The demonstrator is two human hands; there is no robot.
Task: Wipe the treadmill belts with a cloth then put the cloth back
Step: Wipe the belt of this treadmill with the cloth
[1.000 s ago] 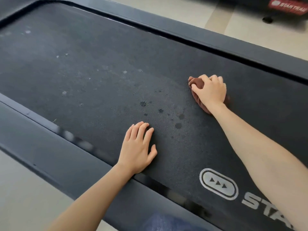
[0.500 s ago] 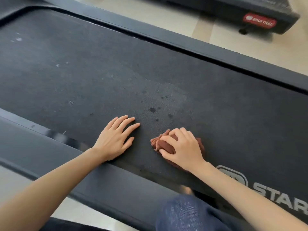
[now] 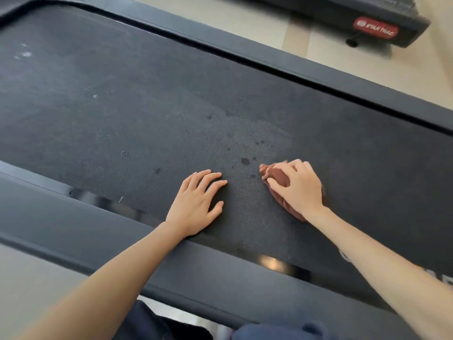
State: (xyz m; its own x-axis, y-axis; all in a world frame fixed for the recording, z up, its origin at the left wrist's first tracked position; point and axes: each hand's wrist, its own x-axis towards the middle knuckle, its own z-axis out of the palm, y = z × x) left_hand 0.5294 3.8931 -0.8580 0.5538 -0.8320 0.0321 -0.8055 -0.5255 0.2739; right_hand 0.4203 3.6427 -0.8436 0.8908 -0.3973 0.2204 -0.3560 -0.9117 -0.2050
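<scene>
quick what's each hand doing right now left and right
Left hand: open, flat on the treadmill belt, holding nothing.
Right hand: fingers curled on the brown cloth, pressing it to the belt.

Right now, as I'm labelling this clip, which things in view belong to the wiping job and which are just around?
In the job: brown cloth, gripped by the right hand; treadmill belt, with dark spots; left hand, flat on it.
Just around: side rail; floor; second treadmill with red badge, untouched.
</scene>
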